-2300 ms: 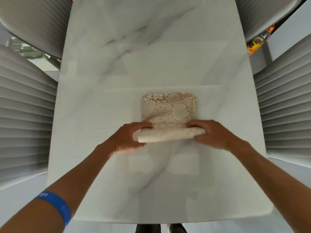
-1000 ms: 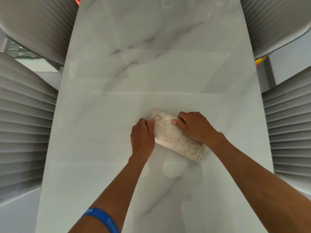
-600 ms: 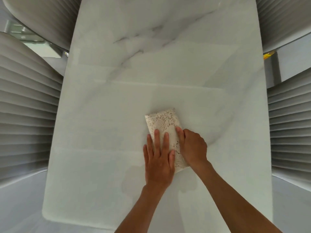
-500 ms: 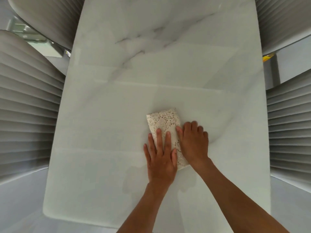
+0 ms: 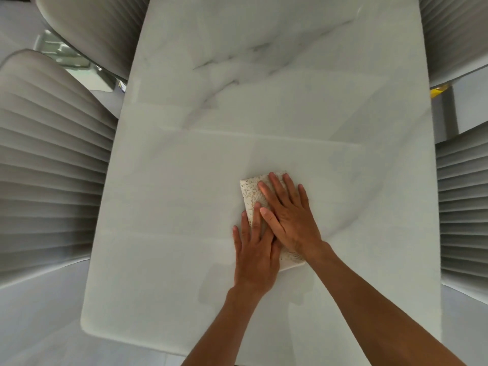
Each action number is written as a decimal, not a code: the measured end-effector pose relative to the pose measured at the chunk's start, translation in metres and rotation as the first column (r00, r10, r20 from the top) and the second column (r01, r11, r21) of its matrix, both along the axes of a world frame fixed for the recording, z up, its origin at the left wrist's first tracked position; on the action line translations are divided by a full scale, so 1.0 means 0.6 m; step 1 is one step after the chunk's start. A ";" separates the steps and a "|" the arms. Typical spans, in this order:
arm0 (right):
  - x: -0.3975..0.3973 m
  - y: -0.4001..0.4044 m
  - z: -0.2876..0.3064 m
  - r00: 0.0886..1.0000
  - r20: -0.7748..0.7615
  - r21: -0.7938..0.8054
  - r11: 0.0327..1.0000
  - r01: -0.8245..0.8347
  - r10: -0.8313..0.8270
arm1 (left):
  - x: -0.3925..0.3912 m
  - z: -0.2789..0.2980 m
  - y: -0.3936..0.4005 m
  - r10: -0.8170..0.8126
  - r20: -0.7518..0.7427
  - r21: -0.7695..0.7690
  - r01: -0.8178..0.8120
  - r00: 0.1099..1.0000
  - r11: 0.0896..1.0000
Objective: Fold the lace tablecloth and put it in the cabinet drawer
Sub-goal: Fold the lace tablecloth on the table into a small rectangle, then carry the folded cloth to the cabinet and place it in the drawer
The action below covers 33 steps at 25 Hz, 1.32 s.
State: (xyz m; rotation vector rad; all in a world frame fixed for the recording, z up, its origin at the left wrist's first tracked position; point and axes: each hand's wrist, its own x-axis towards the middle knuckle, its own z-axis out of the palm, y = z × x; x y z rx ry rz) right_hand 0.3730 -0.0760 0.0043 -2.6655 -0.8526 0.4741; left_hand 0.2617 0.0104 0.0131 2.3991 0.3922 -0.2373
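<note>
Head view, single entry.

Item: cream lace tablecloth folded into a small thick rectangle (image 5: 250, 192), lying on the white grey-veined marble tabletop (image 5: 184, 180), right of centre and slightly below the middle of the frame. Its long axis runs from upper left to lower right, roughly in line with the forearms.

Left hand (image 5: 254, 256): flat, fingers straight and loosely spread, pressing the packet's lower-left portion. Right hand (image 5: 289, 215): flat, fingers extended, pressing the upper part, its thumb side lapping over the left fingers. Neither hand grips the cloth. Both lie directly on top of it (the right covers more, reaching nearest the far short edge).

Judgement: folding looks finished; a lift would need fingers under a long edge. No cabinet drawer is in view.

Materials: openwork floral lace, soft and compressible, likely to spring open if released; tabletop glossy, hard, slippery. Pale grey ribbed upholstered chairs (image 5: 52, 167) flank both frame sides.
</note>
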 end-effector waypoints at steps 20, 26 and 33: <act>-0.026 -0.046 0.327 0.837 -0.508 0.417 0.908 0.031 0.204 | -0.139 0.307 0.120 0.185 -0.306 -0.798 -0.358 0.934 0.486; -0.179 -0.011 0.314 0.785 -0.619 0.462 0.795 0.393 -0.028 | -0.330 0.313 0.026 0.883 -0.167 -0.772 -0.616 0.440 0.160; -0.376 0.047 0.354 0.761 -0.352 0.590 0.761 -0.272 0.544 | -0.538 0.333 0.038 0.944 0.132 -0.515 -0.793 0.304 0.327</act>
